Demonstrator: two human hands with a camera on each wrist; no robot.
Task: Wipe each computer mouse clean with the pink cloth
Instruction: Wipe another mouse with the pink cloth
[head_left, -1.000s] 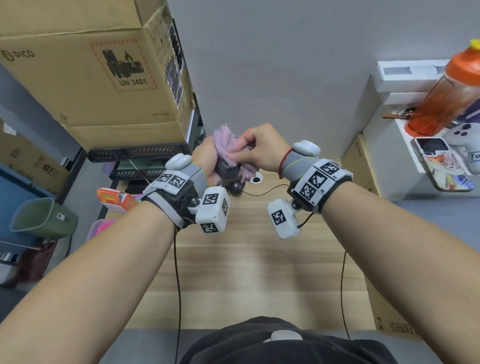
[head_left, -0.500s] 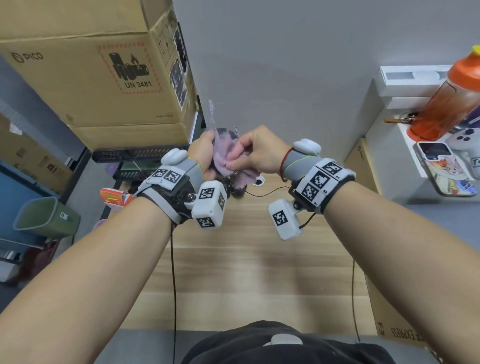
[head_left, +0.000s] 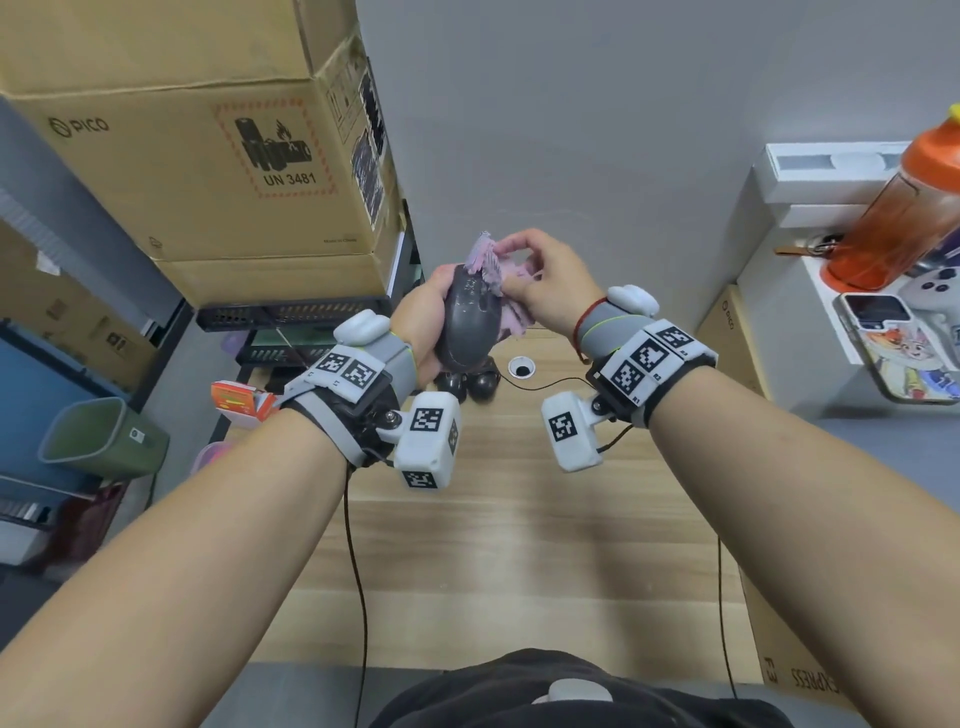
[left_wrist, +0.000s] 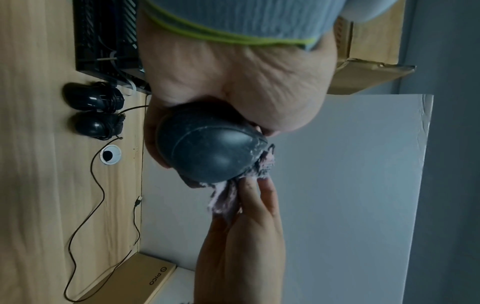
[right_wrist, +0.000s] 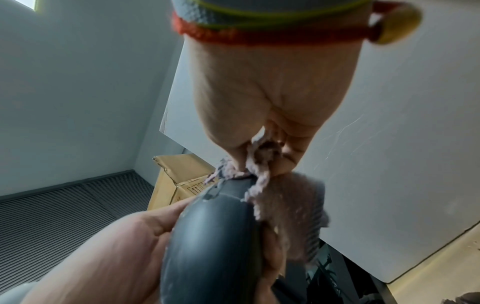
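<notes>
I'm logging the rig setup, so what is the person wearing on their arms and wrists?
Bare forearms, no sleeves. Each wrist carries a grey band with white blocks bearing black-and-white square markers, left and right. A black cable trails from each. A red cord bracelet circles the right wrist.

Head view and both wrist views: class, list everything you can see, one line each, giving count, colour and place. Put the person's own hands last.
Held mouse: one, dark grey, raised above the desk.
Cloth: one, pink, against the held mouse's front end.
Mice on desk: two, black, side by side by the cable hole.
Desk: one, light wood.
Cardboard boxes: two stacked, brown, far left.
Bin: one, green, left on the floor.
Bottle: one, orange, right shelf.
Phone: one, cartoon case, right shelf.
Left hand: grips the held mouse.
Right hand: pinches the cloth.
</notes>
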